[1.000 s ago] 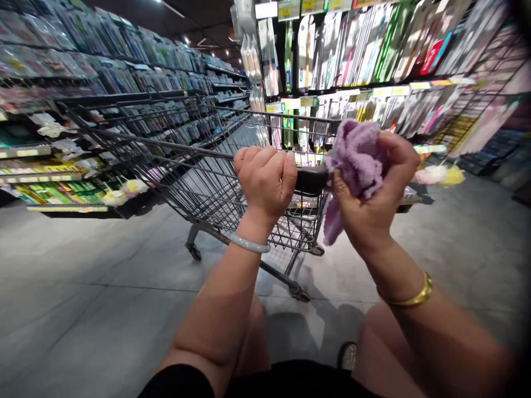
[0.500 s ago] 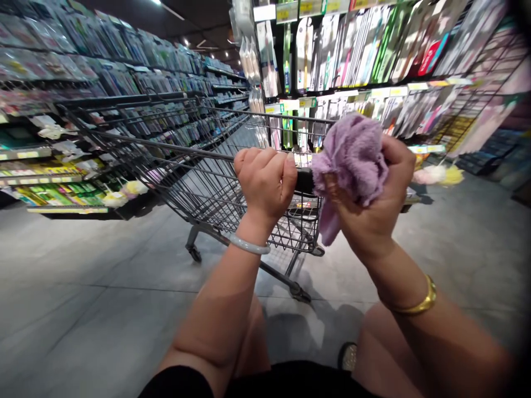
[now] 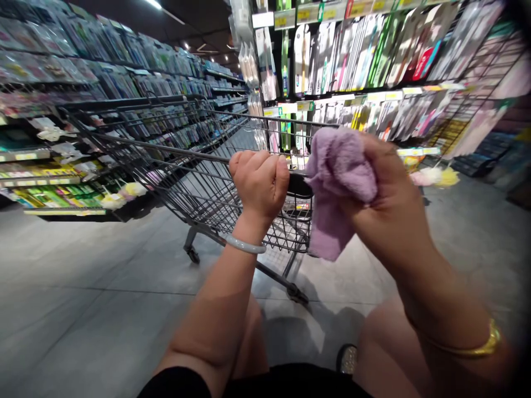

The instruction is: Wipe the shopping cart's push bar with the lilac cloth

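Clutching cloth (image 3: 341,166); perhaps against cart (image 3: 299,186)

Left hand (image 3: 260,182) fisted (knuckles up), right hand (image 3: 396,207) curled, forearms (image 3: 219,304) extended

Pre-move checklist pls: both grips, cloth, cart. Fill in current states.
1. Left grip closed on the top bar of the cart: ok.
2. Right grip holding the purple cloth: ok.
3. Cloth fully bunched: not ok, a loose end hangs below the grip.
4. Cloth touching the black corner piece: cannot tell, it overlaps the piece in view.
5. Near wheel locked against rolling: cannot tell.
6. Gold bangle away from the cart: ok.
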`<state>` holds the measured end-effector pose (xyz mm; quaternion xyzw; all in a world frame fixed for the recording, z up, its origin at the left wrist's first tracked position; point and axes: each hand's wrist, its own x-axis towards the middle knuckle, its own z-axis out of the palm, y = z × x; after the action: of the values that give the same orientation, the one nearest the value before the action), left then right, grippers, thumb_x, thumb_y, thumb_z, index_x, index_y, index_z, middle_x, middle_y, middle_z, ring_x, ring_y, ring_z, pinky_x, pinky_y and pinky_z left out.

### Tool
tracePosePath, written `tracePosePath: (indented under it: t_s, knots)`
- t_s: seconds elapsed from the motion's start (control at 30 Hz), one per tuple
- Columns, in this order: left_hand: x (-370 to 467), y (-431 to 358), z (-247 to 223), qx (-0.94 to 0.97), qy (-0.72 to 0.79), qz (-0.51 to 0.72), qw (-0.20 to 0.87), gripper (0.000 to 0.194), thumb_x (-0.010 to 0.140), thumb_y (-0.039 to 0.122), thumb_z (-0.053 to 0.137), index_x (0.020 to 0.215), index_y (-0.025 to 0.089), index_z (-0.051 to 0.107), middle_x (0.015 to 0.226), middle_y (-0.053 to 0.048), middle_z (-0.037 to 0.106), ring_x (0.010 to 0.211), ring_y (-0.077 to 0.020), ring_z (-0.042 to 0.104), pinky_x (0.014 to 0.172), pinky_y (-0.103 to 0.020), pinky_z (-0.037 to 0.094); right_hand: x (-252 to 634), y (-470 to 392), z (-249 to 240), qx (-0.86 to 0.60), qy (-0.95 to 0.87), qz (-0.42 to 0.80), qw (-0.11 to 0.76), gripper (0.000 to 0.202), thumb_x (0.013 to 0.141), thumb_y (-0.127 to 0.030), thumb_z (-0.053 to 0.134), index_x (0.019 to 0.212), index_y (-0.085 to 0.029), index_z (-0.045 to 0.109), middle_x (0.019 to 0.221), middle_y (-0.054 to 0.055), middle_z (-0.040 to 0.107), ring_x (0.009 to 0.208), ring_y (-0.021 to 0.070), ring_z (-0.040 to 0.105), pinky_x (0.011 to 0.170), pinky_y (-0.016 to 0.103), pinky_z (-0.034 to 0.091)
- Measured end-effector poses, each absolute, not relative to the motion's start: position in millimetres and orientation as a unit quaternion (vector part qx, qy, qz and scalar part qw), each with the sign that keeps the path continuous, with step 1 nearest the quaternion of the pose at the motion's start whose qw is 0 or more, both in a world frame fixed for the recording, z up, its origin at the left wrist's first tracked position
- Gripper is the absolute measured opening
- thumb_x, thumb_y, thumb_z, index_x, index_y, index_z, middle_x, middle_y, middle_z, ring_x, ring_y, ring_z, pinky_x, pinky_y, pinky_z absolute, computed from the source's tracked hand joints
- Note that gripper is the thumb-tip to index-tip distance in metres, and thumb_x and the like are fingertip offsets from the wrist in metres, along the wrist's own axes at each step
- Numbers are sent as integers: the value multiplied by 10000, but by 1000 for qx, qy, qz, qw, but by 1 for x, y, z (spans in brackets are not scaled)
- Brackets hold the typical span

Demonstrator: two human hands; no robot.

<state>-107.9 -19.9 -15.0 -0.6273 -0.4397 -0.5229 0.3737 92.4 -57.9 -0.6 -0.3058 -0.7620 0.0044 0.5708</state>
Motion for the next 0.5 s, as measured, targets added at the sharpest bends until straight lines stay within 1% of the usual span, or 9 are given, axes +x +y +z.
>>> tracePosePath:
  t_s: [0.07, 0.17, 0.27, 0.33, 0.43, 0.5]
  knots:
    - [-108, -21, -15, -628, -438, -522, 376, 386, 988, 368, 337, 663, 234, 496, 673, -11, 537, 755, -200, 497, 857, -403, 325, 98, -55, 5, -297, -722, -29, 624, 600, 796, -93, 594, 1309, -397, 523, 1337, -18, 574, 1252, 205, 546, 1103, 414, 441]
    - [-107, -22, -14, -628, -434, -519, 384, 383, 989, 359, 339, 656, 237, 483, 665, -11, 533, 744, -196, 487, 839, -402, 332, 100, -45, 4, -304, -671, -51, 674, 529, 825, -83, 556, 1270, -371, 568, 1312, 14, 561, 1272, 209, 519, 1140, 432, 402]
    - [-108, -21, -13, -628, -434, -519, 385, 392, 989, 365, 341, 641, 234, 462, 654, -10, 512, 743, -196, 485, 825, -405, 328, 89, -42, -3, -299, -695, -32, 653, 486, 798, -107, 617, 1230, -329, 612, 1282, 43, 537, 1271, 217, 505, 1141, 437, 401]
    - [-108, -20, -13, -628, -427, -522, 389, 404, 987, 381, 355, 623, 229, 444, 636, -9, 494, 725, -196, 475, 799, -406, 323, 77, -48, -6, -273, -730, -37, 626, 416, 790, -191, 675, 1177, -342, 644, 1278, 32, 519, 1263, 225, 500, 1125, 449, 417]
    - [-108, -19, -13, -628, -414, -527, 395, 423, 982, 416, 376, 610, 228, 446, 621, -12, 495, 705, -198, 464, 766, -407, 316, 67, -51, -7, -241, -756, -73, 604, 232, 849, -311, 644, 1072, -365, 686, 1254, -12, 531, 1255, 230, 489, 1107, 484, 421]
    - [-107, -20, -14, -629, -424, -523, 390, 404, 983, 402, 375, 634, 229, 477, 652, -12, 522, 732, -198, 487, 792, -407, 324, 70, -41, -9, -242, -752, -69, 610, 204, 864, -304, 626, 1050, -350, 695, 1243, -11, 536, 1251, 229, 491, 1109, 485, 414]
